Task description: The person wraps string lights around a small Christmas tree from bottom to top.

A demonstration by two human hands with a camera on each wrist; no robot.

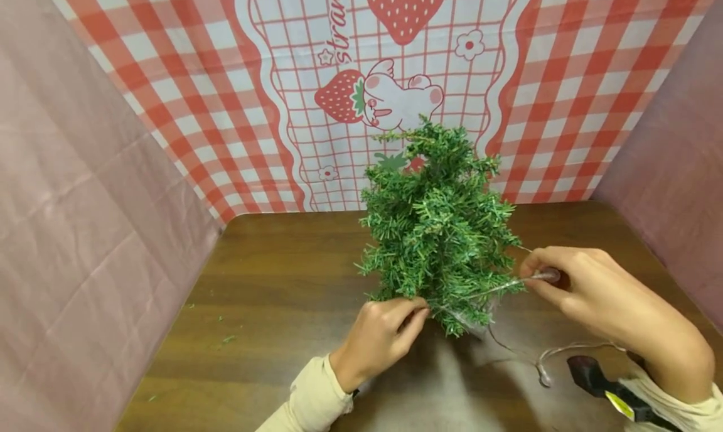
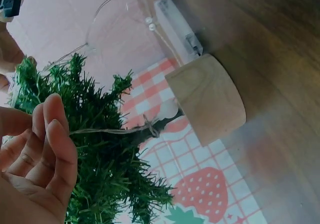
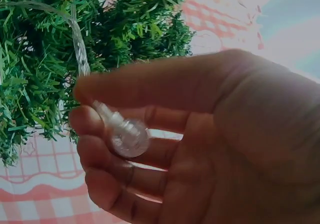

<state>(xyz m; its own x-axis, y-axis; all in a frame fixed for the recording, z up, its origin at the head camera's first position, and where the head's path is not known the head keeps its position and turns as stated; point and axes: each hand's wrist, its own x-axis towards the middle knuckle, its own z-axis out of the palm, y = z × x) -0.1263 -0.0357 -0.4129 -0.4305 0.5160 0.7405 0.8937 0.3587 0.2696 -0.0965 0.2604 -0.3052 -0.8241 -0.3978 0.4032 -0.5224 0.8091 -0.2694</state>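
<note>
A small artificial Christmas tree (image 1: 440,231) stands on the table, and its round wooden base (image 2: 207,101) shows in the left wrist view. At the tree's lower front, my left hand (image 1: 384,331) pinches the clear wire of a string light (image 2: 110,131), which runs to the trunk just above the base. To the right of the branches, my right hand (image 1: 599,294) grips another stretch of the same kind of wire between thumb and forefinger. A clear round bulb (image 3: 130,138) hangs inside that hand's curled fingers. Branches hide part of the wire.
A clear battery box (image 2: 177,26) lies beside the wooden base. Loose wire with a bulb (image 1: 545,377) trails over the table (image 1: 271,294) at the right. Small green bits lie at the left. A checked strawberry cloth (image 1: 226,105) hangs behind, with pink cloth at both sides.
</note>
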